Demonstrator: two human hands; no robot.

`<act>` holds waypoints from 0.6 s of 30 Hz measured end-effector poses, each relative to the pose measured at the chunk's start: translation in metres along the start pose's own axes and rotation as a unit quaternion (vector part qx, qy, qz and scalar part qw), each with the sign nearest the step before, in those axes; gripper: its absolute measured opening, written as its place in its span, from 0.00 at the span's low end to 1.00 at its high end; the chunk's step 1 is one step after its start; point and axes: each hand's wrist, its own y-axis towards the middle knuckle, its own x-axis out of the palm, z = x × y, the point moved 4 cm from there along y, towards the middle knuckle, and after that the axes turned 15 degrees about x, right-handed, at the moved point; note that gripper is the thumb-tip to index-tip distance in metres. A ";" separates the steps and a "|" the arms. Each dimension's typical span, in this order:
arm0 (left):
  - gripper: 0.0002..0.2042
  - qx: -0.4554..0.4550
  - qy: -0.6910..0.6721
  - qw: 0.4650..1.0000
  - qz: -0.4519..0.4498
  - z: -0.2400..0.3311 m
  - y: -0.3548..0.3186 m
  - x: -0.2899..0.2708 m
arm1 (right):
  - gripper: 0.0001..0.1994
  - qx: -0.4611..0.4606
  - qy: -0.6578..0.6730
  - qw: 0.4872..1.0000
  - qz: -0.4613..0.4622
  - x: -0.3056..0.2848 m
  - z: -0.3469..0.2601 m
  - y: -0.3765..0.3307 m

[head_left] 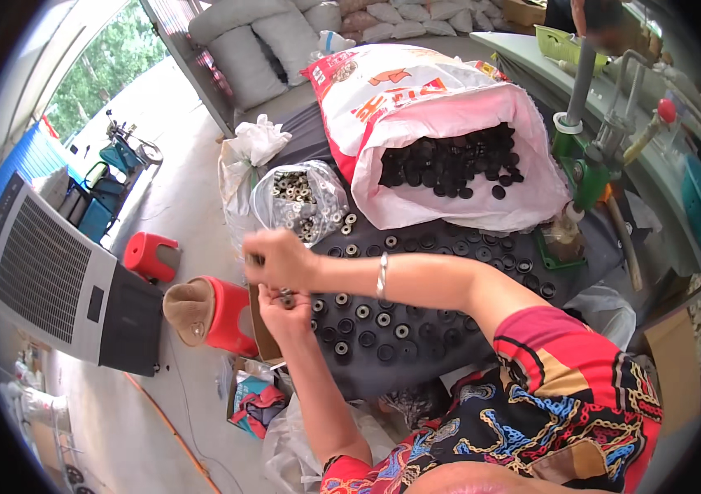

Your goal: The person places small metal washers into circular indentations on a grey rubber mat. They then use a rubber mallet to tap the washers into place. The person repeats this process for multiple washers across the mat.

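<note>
My left hand point(283, 317) is cupped palm up at the table's left edge, its fingers curled round small metal rings point(286, 298). Just above it, my right hand point(284, 260) is closed, with something small and dark at its fingertips that I cannot make out. Beyond the hands stands a clear plastic bag point(326, 193) filled with the same kind of metal rings. Black round pieces point(386, 352) lie in rows on the dark table cover point(441, 375), several with a metal ring point(402, 331) set in the middle. My right forearm hides part of the rows.
A big white and red sack point(350, 107) lies open at the back, spilling black round caps point(449, 160). At the right stands a green hand press point(591, 185) with a red-knobbed lever point(666, 110). Red stools point(231, 317) and an air cooler point(46, 272) are at the left.
</note>
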 end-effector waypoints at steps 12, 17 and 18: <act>0.15 0.054 0.166 0.952 -0.251 -0.054 -0.141 -0.071 | 0.09 -0.131 -0.134 0.976 -0.115 -0.084 -0.073 -0.170; 0.12 -0.143 0.135 0.979 0.056 -0.039 -0.261 -0.003 | 0.09 -0.123 -0.136 0.977 -0.108 -0.120 -0.075 -0.221; 0.12 -0.162 0.148 0.972 0.079 -0.044 -0.270 -0.008 | 0.09 -0.132 -0.141 0.976 -0.097 -0.128 -0.082 -0.226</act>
